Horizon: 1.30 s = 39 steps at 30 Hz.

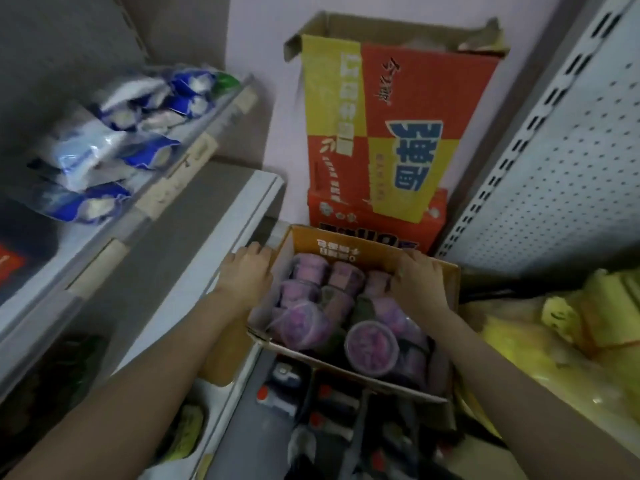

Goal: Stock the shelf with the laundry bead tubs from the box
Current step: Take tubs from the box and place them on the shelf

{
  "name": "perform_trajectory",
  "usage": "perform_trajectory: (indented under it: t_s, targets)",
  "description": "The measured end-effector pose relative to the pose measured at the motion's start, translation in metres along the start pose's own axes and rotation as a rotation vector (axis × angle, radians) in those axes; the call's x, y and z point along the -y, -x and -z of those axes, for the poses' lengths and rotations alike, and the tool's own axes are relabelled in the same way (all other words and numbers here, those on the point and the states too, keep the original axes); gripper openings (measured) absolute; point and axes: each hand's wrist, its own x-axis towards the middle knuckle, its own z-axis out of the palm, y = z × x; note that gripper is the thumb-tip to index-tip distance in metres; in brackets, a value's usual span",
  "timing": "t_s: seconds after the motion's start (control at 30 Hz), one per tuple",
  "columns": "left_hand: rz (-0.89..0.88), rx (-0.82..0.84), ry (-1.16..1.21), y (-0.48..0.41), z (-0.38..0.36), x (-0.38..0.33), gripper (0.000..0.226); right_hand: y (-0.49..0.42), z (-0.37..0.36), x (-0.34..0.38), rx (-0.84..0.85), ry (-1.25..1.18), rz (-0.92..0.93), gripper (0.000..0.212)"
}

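you are leaning over the open orange-brown cardboard box (pixel 363 249), and the round purple plastic laundry bead tubs (pixel 370 344) are all still lying inside it, jumbled, the two nearest tipped so that their clear lids are facing up at you. your left hand (pixel 247 271) is sitting outside the box at its far left corner, fingers curled against the wall as if steadying it. your right hand (pixel 420 282) is reaching in at the far right corner, fingers bent down over the back row of tubs; whether it is gripping a tub, the rim, or nothing is too blurred to tell. the move ahead is turning on this: the bare grey-white metal shelf (pixel 207 230) is lying just to the left of the box, on your left hand's side, while the tubs are sitting under your right hand. so any tub is probably having to cross leftward over the box wall. no tub is standing on that shelf yet.
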Motion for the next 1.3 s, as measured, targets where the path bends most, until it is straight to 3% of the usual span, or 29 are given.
perform_trajectory:
  t_s: [0.23,0.47,0.57,1.0,1.13,1.3]
  targets:
    - [-0.211,0.134,0.106,-0.059,-0.056,-0.034,0.032,0.01,-0.042,-0.043,0.036,-0.033,-0.351,0.043]
    - [-0.385,0.235,0.164,-0.096,-0.1,-0.063,0.034,0.03,-0.086,-0.053,0.129,-0.268,-0.7,0.041]
    - [-0.415,0.297,0.141,-0.102,-0.114,-0.067,0.036,0.03,-0.103,-0.047,0.16,-0.378,-0.842,0.054]
    - [-0.426,0.357,0.286,-0.098,-0.17,-0.021,0.031,-0.022,-0.152,-0.025,0.09,-0.503,-1.082,0.096]
    - [-0.306,0.503,0.242,-0.095,-0.181,-0.021,0.055,-0.037,-0.161,-0.026,0.022,-0.521,-1.174,0.1]
    - [-0.343,0.773,0.083,-0.095,-0.186,-0.034,0.096,-0.042,-0.168,-0.024,-0.12,-0.607,-1.272,0.086]
